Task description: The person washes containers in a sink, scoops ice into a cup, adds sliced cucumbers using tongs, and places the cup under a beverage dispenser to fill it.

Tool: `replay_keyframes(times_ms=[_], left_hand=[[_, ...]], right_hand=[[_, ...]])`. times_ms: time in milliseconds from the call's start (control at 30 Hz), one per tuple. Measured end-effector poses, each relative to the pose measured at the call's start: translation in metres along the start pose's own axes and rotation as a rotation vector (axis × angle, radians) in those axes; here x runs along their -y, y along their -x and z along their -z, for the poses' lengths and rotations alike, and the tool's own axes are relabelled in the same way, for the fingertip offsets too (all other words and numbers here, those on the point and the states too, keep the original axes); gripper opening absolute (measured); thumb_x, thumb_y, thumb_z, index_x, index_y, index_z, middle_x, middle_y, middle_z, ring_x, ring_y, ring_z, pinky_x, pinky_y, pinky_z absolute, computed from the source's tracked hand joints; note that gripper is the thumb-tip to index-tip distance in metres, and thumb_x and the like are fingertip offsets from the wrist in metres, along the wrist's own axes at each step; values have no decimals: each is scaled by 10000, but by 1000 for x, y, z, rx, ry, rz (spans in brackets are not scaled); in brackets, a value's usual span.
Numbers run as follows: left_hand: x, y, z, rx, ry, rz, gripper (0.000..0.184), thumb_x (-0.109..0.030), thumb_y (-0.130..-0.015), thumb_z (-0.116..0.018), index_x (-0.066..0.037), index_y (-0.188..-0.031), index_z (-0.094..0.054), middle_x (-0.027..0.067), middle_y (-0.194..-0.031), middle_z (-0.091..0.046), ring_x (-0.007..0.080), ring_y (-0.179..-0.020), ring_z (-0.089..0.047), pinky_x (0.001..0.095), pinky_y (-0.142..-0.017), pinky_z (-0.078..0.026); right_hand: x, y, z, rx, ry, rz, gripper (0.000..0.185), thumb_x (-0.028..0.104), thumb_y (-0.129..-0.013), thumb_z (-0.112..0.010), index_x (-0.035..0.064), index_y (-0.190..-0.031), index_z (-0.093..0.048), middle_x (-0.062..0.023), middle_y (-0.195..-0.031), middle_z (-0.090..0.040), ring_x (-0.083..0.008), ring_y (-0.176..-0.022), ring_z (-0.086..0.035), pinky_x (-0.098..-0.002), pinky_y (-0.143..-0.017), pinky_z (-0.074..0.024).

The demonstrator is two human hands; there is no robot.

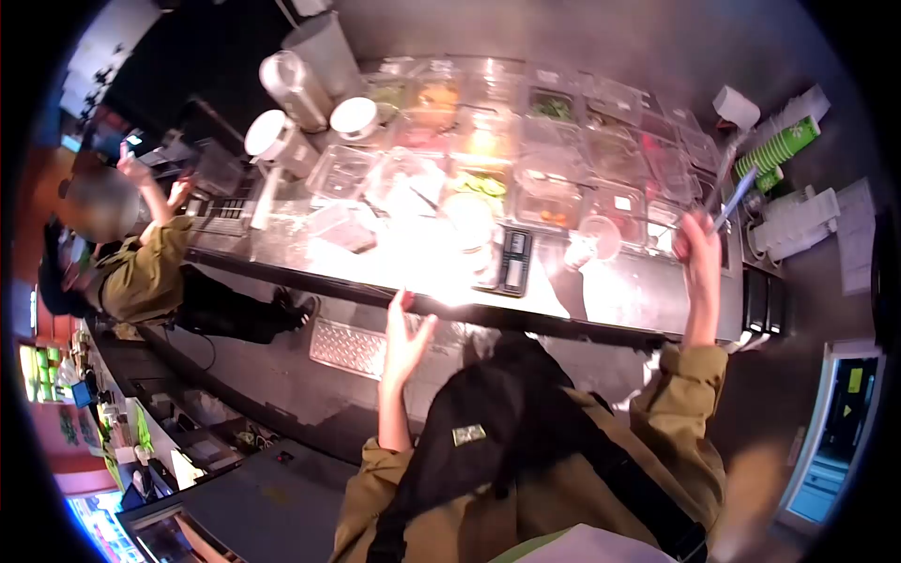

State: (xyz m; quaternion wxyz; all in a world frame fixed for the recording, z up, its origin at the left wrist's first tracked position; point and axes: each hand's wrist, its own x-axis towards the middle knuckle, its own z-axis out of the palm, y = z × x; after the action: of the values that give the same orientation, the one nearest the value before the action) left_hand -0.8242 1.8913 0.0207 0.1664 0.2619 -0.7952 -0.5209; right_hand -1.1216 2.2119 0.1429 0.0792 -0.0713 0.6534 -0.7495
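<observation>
My left hand (406,342) is held just off the counter's front edge, thumb and fingers apart, with nothing in it. Over the right end of the counter (615,291), the fingers of my right hand (696,242) are curled around a long, pale-blue utensil (739,195); its working end is not clear. A black scale (514,263) lies on the counter between my hands. Strong glare washes out the pale containers (469,230) beside it. A clear cup (599,236) stands right of the scale.
Clear food tubs (554,169) fill the back of the counter, one with green slices (481,183). Stacked green cups (779,145) are at the right. White-topped canisters (272,139) stand at the left. A co-worker (141,272) stands further left. A grey worktop (253,493) is behind.
</observation>
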Motion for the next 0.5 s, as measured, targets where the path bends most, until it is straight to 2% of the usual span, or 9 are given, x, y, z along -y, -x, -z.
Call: replay_keyframes(times_ms=[33,67,100,167,200,267,333,400,500], left_hand=[[-6,-8,-10,1,-147,67,550,-167,-799,-609,22,-1252,-360,192,-1200,-473,272,-1126,-456,356,-937,-363],[-5,-13,-16,102,-249,119,504,-199,-809,-604,26,-1213,-406,182,-1165,-504,264,-1095,-483,353,-912,-382],[-6,-17,-21,197,-350,165,467,-232,-818,-600,30,-1175,-451,172,-1130,-535,257,-1063,-511,351,-888,-401],[-14,-21,-34,291,-296,291,433,-246,-830,-589,33,-1142,-478,161,-1089,-563,245,-1026,-537,347,-854,-422],[-17,-20,-39,336,-271,360,418,-253,-835,-584,34,-1125,-491,155,-1069,-576,239,-1007,-551,344,-837,-433],[-15,-19,-49,343,-206,424,412,-243,-833,-578,32,-1128,-493,176,-1080,-570,268,-1012,-553,341,-817,-442],[-18,-20,-58,353,-167,505,383,-224,-836,-568,26,-1119,-501,180,-1077,-573,279,-1005,-561,336,-794,-450],[-12,-18,-61,331,-197,546,370,-216,-838,-564,27,-1110,-504,178,-1074,-575,278,-999,-565,336,-788,-453],[-17,-19,-64,260,-214,575,334,-190,-846,-548,30,-1094,-510,186,-1041,-586,275,-969,-581,337,-784,-456]], right_hand=[[-3,-24,2,46,130,-6,206,162,-847,-570,124,-714,-417,70,-564,-383,-27,-458,-353,-188,-426,-263],[-11,-51,6,110,235,14,197,173,-829,-597,118,-729,-437,62,-564,-406,-34,-469,-385,-184,-440,-287],[-19,-83,10,192,534,76,213,172,-802,-629,77,-732,-452,46,-622,-450,-55,-530,-419,-200,-486,-321],[-45,-132,1,244,831,470,229,129,-747,-647,4,-798,-462,-85,-714,-460,-219,-640,-443,-267,-593,-363],[-56,-158,-1,401,1038,426,210,76,-710,-632,6,-844,-486,-136,-772,-456,-311,-702,-473,-308,-634,-399],[-90,-191,-20,548,988,399,218,12,-669,-601,11,-865,-506,-136,-859,-490,-340,-793,-505,-361,-684,-422],[-134,-220,-37,686,1106,539,234,-24,-645,-562,22,-871,-520,-140,-922,-506,-344,-853,-522,-418,-700,-424],[-188,-245,-49,863,1048,595,208,-26,-641,-547,30,-840,-522,-133,-919,-514,-341,-875,-517,-417,-711,-431],[-208,-282,-77,844,1117,448,167,-19,-637,-549,26,-792,-506,-138,-912,-525,-347,-882,-521,-417,-709,-433]])
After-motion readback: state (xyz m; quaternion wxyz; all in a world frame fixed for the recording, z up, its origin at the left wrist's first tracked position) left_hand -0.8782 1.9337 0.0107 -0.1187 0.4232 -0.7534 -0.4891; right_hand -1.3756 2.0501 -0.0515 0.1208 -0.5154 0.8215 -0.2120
